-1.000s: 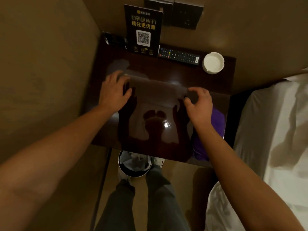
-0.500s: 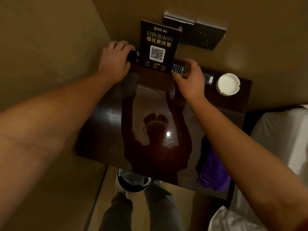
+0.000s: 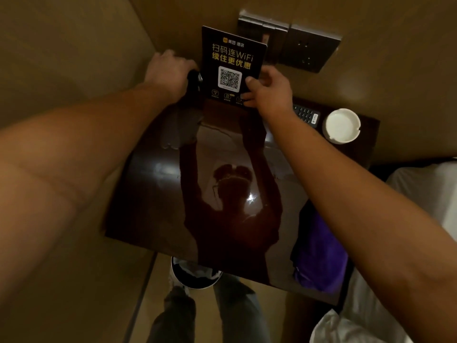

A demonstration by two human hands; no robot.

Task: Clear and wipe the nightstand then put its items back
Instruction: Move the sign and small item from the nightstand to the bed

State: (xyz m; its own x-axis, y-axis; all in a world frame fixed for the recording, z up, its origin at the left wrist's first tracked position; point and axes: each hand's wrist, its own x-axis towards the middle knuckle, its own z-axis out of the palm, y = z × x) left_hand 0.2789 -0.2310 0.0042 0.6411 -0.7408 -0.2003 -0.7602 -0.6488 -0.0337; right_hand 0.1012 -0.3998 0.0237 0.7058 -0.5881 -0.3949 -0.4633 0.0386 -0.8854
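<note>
The dark glossy nightstand (image 3: 153, 194) fills the middle of the view. At its back stands a black WiFi sign (image 3: 232, 58) with a QR code. My right hand (image 3: 269, 91) grips the sign's lower right edge. My left hand (image 3: 168, 75) is closed on a small black object (image 3: 194, 81) at the back left corner; what the object is I cannot tell. A black remote control (image 3: 306, 113) lies behind my right wrist, partly hidden. A white ashtray (image 3: 342, 125) sits at the back right. A purple cloth (image 3: 319, 248) lies on the front right.
Wall switch and socket plates (image 3: 309, 50) sit behind the sign. A wall (image 3: 61, 58) closes the left side. White bedding (image 3: 425, 189) is on the right. A small bin (image 3: 195, 276) stands on the floor by my feet, under the nightstand's front edge.
Both hands moved from the middle of the nightstand to its back. My left hand closed on the black object, and my right hand shifted from the remote to the sign's edge.
</note>
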